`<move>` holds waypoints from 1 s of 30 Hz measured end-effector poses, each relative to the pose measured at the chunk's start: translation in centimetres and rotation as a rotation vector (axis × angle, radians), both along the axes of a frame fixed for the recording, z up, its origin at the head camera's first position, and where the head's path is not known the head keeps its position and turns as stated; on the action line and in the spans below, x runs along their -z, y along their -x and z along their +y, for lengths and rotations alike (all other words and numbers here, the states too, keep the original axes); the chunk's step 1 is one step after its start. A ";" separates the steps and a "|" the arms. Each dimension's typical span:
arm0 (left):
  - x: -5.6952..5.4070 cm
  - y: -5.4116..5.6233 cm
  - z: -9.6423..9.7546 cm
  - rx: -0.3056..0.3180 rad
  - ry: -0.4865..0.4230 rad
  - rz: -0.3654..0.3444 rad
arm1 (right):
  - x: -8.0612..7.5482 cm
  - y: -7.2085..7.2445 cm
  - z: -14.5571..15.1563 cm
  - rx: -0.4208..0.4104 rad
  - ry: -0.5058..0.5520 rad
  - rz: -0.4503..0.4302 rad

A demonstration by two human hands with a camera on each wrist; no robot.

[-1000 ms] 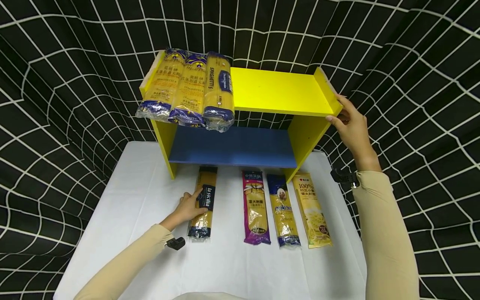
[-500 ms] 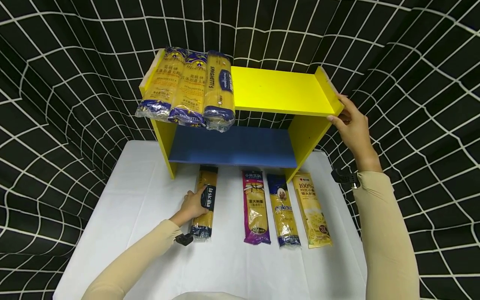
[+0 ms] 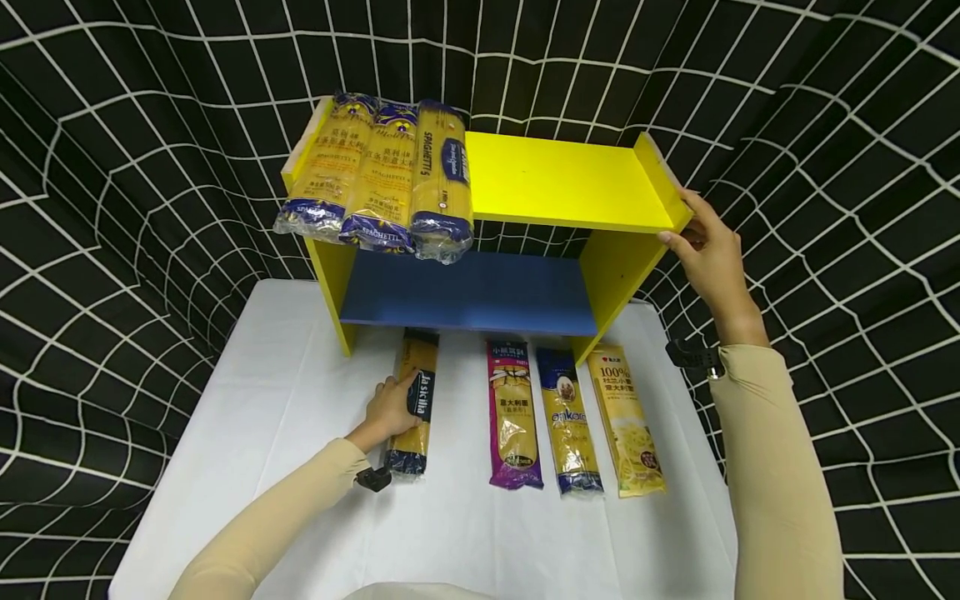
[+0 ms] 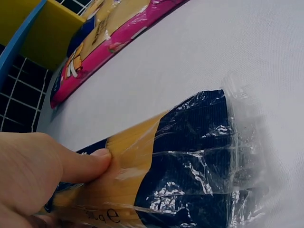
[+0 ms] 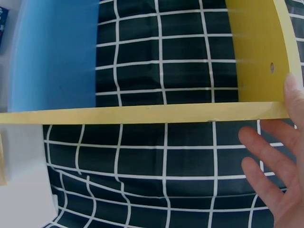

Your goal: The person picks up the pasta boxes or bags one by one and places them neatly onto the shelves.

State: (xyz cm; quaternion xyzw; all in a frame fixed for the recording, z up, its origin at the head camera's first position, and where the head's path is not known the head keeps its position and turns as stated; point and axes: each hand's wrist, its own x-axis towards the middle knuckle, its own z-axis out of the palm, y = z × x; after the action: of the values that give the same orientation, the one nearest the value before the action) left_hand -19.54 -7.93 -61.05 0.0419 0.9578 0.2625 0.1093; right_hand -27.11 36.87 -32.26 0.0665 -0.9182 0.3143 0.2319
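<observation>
My left hand (image 3: 392, 407) grips a dark-blue-and-amber "la sicilia" spaghetti pack (image 3: 409, 452) in front of the shelf's left side. In the left wrist view the thumb (image 4: 97, 164) lies across the pack's face near its clear crimped end (image 4: 247, 156); the other fingers are mostly hidden. My right hand (image 3: 708, 254) holds the front right corner of the yellow-and-blue shelf (image 3: 562, 183), thumb at the front edge and fingers at the outer side. In the right wrist view, some of its fingers (image 5: 268, 156) spread beside the yellow side board (image 5: 190, 113).
Three spaghetti packs (image 3: 382, 179) lie side by side on the top left of the shelf. On the white table (image 3: 480, 542) lie a magenta pasta pack (image 3: 514, 417), a blue "ankara" pack (image 3: 570, 421) and a pale yellow pack (image 3: 627, 421). Black grid cloth (image 3: 150, 167) surrounds the table.
My left hand has closed more firmly round the la sicilia pack, and both have shifted slightly right. The right hand stays on the shelf corner.
</observation>
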 end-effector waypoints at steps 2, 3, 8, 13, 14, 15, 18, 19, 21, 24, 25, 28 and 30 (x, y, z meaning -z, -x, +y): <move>0.1 0.0 0.0 -0.001 -0.015 0.004 | 0.1 0.0 0.0 -0.001 -0.003 0.001; 0.2 0.0 0.0 -0.002 -0.022 0.006 | 0.1 0.0 0.0 0.000 -0.005 0.002; 0.3 0.0 0.0 -0.013 -0.052 -0.016 | 0.2 0.1 0.0 -0.001 -0.006 0.001; 0.0 0.1 0.1 -0.007 -0.063 -0.014 | 0.1 0.2 -0.2 -0.007 -0.018 -0.002; -0.1 0.1 0.2 0.002 -0.071 -0.008 | 0.1 0.2 -0.2 -0.008 -0.018 -0.003; -0.2 0.2 0.2 0.012 -0.079 -0.003 | 0.1 0.2 -0.2 -0.006 -0.019 -0.004; -0.4 0.3 0.2 0.033 -0.116 -0.009 | 0.1 0.2 -0.2 -0.004 -0.018 -0.008; -0.4 0.3 0.2 0.030 -0.133 -0.022 | 0.1 0.2 -0.2 -0.003 -0.019 -0.008; -0.5 0.3 0.2 0.015 -0.165 -0.034 | 0.2 0.2 -0.1 -0.001 -0.019 -0.006; -0.5 0.2 0.0 -0.010 -0.200 -0.032 | 0.2 0.3 0.1 0.002 -0.023 -0.002; -0.5 0.1 0.0 -0.014 -0.211 -0.027 | 0.2 0.3 0.1 0.003 -0.025 -0.002; -0.4 0.1 0.0 -0.013 -0.243 -0.022 | 0.2 0.3 0.2 0.002 -0.028 0.000; -0.4 0.1 0.0 -0.007 -0.269 -0.031 | 0.2 0.3 0.2 0.000 -0.026 0.002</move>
State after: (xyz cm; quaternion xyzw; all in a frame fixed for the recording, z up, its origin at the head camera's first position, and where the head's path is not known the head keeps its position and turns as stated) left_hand -19.62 -7.90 -60.66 0.0489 0.9123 0.3894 0.1167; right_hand -27.44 37.04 -32.42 0.0699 -0.9219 0.3023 0.2319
